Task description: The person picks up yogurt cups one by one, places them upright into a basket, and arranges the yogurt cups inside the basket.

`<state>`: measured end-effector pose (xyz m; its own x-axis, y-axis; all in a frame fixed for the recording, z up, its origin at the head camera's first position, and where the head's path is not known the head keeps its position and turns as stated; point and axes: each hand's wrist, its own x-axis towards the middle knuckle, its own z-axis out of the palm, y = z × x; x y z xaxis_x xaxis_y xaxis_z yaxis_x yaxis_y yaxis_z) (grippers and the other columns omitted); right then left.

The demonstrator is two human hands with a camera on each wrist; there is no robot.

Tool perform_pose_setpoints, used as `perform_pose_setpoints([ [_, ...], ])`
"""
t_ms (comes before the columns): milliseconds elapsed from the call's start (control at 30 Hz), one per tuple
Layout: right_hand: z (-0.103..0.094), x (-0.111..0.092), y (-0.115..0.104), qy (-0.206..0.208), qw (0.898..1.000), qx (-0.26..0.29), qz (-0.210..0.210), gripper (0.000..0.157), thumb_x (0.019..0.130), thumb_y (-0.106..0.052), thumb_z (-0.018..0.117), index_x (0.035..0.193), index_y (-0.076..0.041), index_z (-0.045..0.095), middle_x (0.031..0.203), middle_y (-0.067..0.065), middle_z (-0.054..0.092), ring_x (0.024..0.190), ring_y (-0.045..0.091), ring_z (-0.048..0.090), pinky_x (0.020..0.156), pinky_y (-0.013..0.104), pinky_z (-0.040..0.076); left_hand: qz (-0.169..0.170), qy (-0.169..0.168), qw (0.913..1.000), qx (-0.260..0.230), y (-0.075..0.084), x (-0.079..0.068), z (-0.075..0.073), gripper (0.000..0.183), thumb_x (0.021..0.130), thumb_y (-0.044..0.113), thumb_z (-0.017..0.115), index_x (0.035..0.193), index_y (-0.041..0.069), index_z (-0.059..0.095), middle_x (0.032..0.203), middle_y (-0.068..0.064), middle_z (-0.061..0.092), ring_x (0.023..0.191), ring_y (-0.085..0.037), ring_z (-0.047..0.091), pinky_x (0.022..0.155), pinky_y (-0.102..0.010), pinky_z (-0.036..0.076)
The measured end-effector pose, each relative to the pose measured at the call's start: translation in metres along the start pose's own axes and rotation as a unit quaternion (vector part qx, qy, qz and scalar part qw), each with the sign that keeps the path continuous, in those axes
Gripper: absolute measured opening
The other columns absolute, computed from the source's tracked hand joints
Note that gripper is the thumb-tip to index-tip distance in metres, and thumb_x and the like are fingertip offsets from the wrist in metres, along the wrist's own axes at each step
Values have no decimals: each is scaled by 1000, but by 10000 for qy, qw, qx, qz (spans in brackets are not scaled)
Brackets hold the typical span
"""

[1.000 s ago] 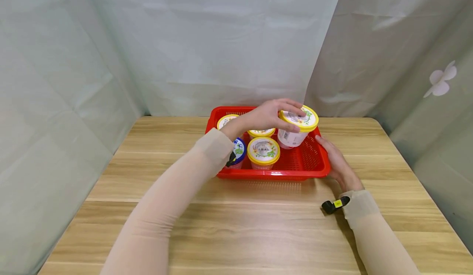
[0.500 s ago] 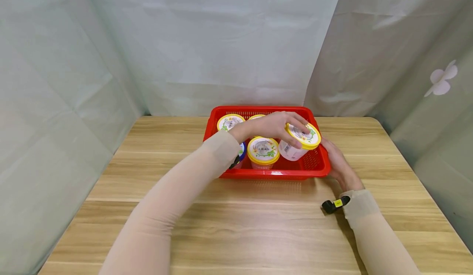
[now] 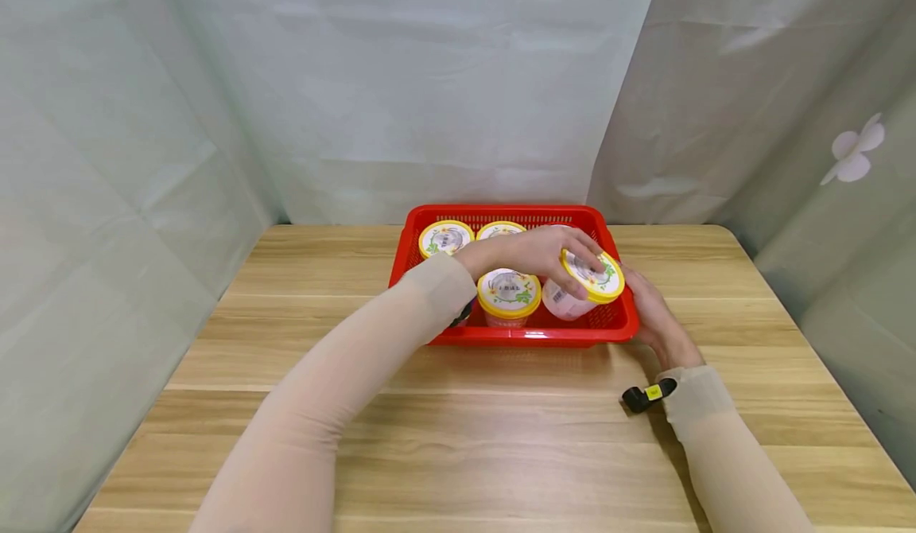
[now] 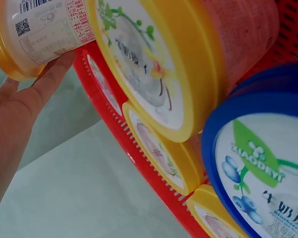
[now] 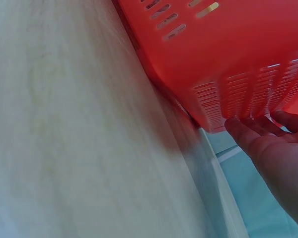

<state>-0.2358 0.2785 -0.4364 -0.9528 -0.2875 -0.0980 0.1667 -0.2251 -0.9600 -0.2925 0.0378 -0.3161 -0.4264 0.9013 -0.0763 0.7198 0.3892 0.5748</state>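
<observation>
My left hand (image 3: 547, 251) grips a white tub (image 3: 565, 302) with a yellow lid from above, fingers and thumb over the lid's edge. The tub tilts in the front right corner of a red plastic basket (image 3: 525, 334). Its printed side with a barcode shows in the left wrist view, fingers (image 4: 54, 74) along it. My right hand (image 3: 654, 314) holds the basket's right side at the rim. In the right wrist view its fingertips (image 5: 233, 125) lie against the slotted outer wall. Left of the gripped tub stands another yellow-lidded tub (image 3: 510, 293).
Yellow-lidded tubs stand at the basket's back left (image 3: 446, 239) and back middle. A blue-lidded tub (image 4: 268, 163), mostly hidden by my left wrist in the head view, stands at the front left. The basket rests on a wooden table (image 3: 458, 437); pale curtains (image 3: 429, 103) surround it.
My left hand has lowered the yellow-lidded tub from the basket's back right toward its front right corner, still tilted. The right hand has stayed on the basket's side.
</observation>
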Motion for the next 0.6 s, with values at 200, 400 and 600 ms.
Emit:
perform_pose_setpoints([
  [200,1,1,-1,55,9999,-49,119,35,111,-47,41,132,-20,47,108,-7,69,96,6,67,86,25,59,43,-285,9996,27,-4,3,8,54,88,33,84,137,16,70,153,-5,53,141,-17,43,108,-18,35],
  [400,3,0,-1,84,9998,12,165,37,111,-46,42,133,-17,45,109,-6,69,98,7,67,86,27,59,0,-571,9983,125,-5,6,13,50,88,30,85,135,18,71,154,-5,51,145,-18,40,115,-22,31],
  [600,3,-1,-2,106,9996,-148,216,46,111,-48,42,143,-16,39,115,-7,67,101,8,66,89,28,58,-16,-766,9969,205,-5,8,17,41,88,25,85,128,17,75,152,-5,53,143,-18,41,118,-25,28],
])
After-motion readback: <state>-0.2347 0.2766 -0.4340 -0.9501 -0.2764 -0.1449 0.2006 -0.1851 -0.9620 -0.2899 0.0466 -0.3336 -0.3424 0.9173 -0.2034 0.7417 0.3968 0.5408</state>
